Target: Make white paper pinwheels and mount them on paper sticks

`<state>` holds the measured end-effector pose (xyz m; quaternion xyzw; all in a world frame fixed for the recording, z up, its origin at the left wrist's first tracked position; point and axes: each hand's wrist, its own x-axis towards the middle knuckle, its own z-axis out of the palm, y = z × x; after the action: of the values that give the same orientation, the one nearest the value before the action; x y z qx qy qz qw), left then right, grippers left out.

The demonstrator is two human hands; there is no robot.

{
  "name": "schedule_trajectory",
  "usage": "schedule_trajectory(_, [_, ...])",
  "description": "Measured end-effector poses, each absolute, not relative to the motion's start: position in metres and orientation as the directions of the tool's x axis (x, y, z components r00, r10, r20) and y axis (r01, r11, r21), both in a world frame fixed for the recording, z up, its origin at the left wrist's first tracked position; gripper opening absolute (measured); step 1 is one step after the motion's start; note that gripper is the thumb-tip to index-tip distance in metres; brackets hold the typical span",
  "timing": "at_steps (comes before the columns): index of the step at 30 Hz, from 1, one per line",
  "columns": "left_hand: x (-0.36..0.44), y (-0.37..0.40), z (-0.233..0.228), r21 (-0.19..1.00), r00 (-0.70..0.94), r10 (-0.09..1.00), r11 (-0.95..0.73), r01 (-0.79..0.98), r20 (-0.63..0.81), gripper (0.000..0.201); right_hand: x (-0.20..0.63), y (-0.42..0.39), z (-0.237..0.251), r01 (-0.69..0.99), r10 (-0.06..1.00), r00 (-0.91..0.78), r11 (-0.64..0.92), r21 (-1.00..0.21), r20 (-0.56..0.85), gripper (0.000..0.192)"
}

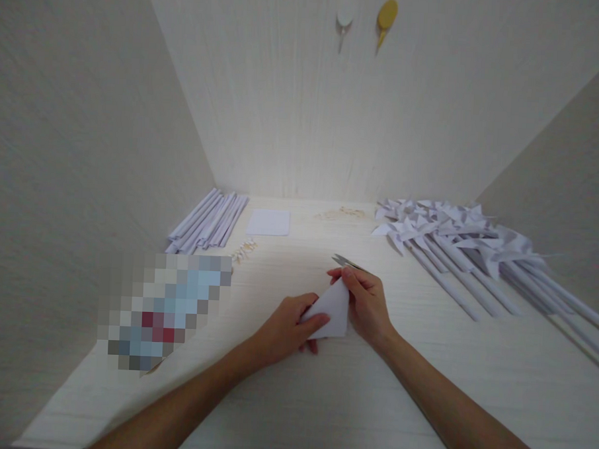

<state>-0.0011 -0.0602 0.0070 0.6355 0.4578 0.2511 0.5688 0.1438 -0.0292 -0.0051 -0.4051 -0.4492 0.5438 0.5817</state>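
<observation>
A folded piece of white paper (335, 315) is held up over the table between both hands. My left hand (288, 326) grips its left side, thumb on top and fingers underneath. At the upper right corner, my right hand (369, 304) pinches the paper between thumb and fingers. Just beyond my right hand a pair of scissors (345, 260) shows its metal blades; the rest is hidden behind the hand, and I cannot tell whether it touches the fingers.
Rolled paper sticks (213, 221) lie back left, beside a stack of square white paper (268, 222) and small pale pieces (245, 250). A blurred-out object (176, 312) is at left. Paper pinwheels (438, 227) on sticks are piled at right. Thin bits (352, 212) lie near the back wall.
</observation>
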Motion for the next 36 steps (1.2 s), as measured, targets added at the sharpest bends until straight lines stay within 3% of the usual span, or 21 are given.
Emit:
schedule_trajectory(6, [-0.011,-0.047,0.012,0.988,0.267,0.961,0.029,0.154,-0.070,0.025,0.144,-0.026,0.004,-0.423,0.985,0.171,0.057,-0.904,-0.018,0.025])
schedule_trajectory(15, [-0.017,-0.039,0.011,0.995,-0.109,0.993,-0.056,-0.086,0.047,0.035,0.147,-0.023,0.000,-0.553,0.979,0.179,0.016,-0.833,-0.100,0.022])
schedule_trajectory(19, [-0.018,-0.040,0.010,0.985,-0.163,0.981,-0.120,-0.121,0.100,0.031,0.145,-0.025,-0.001,-0.589,0.983,0.149,-0.002,-0.808,-0.111,0.020])
schedule_trajectory(27, [-0.018,-0.044,0.012,0.986,-0.159,0.973,-0.169,-0.006,0.166,0.025,0.144,-0.026,-0.001,-0.609,0.982,0.137,-0.019,-0.793,-0.128,0.020])
schedule_trajectory(36, [-0.018,-0.040,0.006,0.975,-0.185,0.967,-0.196,-0.103,0.175,0.023,0.143,-0.025,0.000,-0.616,0.986,0.122,-0.013,-0.787,-0.112,0.021])
